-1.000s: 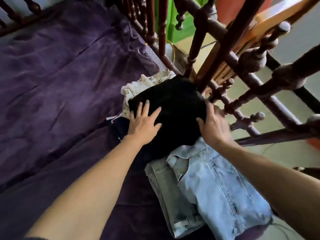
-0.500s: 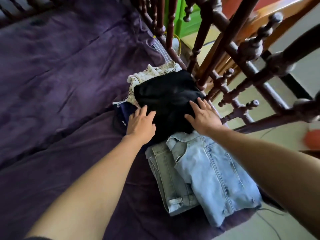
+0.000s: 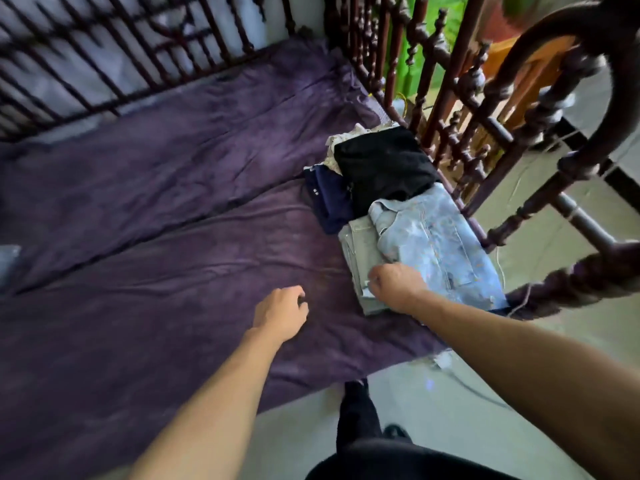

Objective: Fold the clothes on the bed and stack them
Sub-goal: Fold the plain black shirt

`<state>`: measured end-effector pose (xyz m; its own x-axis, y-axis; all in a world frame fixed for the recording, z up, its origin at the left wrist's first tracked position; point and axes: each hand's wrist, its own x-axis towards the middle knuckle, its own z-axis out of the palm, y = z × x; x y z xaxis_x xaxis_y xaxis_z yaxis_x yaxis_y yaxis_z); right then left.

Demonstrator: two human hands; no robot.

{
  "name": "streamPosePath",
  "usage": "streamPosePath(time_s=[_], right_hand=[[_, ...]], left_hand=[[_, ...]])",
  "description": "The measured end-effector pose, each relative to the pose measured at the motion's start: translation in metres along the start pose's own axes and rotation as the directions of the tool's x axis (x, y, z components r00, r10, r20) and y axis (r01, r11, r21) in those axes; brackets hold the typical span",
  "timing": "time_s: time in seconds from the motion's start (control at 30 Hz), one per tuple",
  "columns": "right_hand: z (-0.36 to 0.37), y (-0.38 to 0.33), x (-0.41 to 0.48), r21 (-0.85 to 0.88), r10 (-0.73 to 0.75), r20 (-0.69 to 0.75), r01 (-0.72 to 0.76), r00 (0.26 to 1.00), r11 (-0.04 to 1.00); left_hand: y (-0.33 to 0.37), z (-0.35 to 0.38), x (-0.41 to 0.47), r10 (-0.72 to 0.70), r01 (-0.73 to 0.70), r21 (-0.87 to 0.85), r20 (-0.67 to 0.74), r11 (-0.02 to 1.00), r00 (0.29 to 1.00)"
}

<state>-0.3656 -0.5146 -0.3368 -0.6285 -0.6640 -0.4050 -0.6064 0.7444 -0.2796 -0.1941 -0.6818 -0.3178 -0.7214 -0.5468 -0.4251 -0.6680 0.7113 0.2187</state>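
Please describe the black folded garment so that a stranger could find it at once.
On the purple bed, look along the wooden side railing. The black garment lies just past the pale denim jacket, over a cream cloth; it alone is pure black.

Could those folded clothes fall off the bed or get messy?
Maybe. The light-blue denim jacket lies close to the bed's corner, beside the gaps in the wooden rail, so a nudge could slide it towards the floor. The black garment sits crookedly over a navy garment and a cream garment, so that pile might tip. The right hand is at the grey jeans; a tug could undo their fold.
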Motion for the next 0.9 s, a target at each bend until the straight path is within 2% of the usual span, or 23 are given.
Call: streamPosePath(time_s=[0.2, 0.37, 0.53, 0.67, 0.9], right_hand=[[-0.004, -0.089, -0.065, -0.114, -0.25, -0.062, 0.242, 0.966, 0.964], [-0.001, -0.184, -0.096, -0.183, -0.403, -0.074, 0.385, 0.912, 0.905], [0.025, -0.293, -0.119, -0.25, -0.497, -0.05, 0.471, 0.866, 0.846], [0.062, -0.397, -0.141, -0.291, -0.56, -0.041, 0.526, 0.828, 0.799], [0.121, -0.554, -0.185, -0.236, -0.627, -0.009, 0.607, 0.779, 0.759]], left_hand=[[-0.076, -0.025, -0.115, -0.132, 0.127, -0.055, -0.117, 0.99, 0.984], [-0.155, -0.054, -0.191, -0.259, 0.244, -0.09, -0.246, 0.966, 0.934], [-0.245, -0.066, -0.263, -0.325, 0.289, -0.16, -0.298, 0.944, 0.897], [-0.336, -0.072, -0.325, -0.343, 0.31, -0.152, -0.3, 0.938, 0.89], [-0.478, -0.094, -0.406, -0.394, 0.377, -0.115, -0.281, 0.919, 0.875]])
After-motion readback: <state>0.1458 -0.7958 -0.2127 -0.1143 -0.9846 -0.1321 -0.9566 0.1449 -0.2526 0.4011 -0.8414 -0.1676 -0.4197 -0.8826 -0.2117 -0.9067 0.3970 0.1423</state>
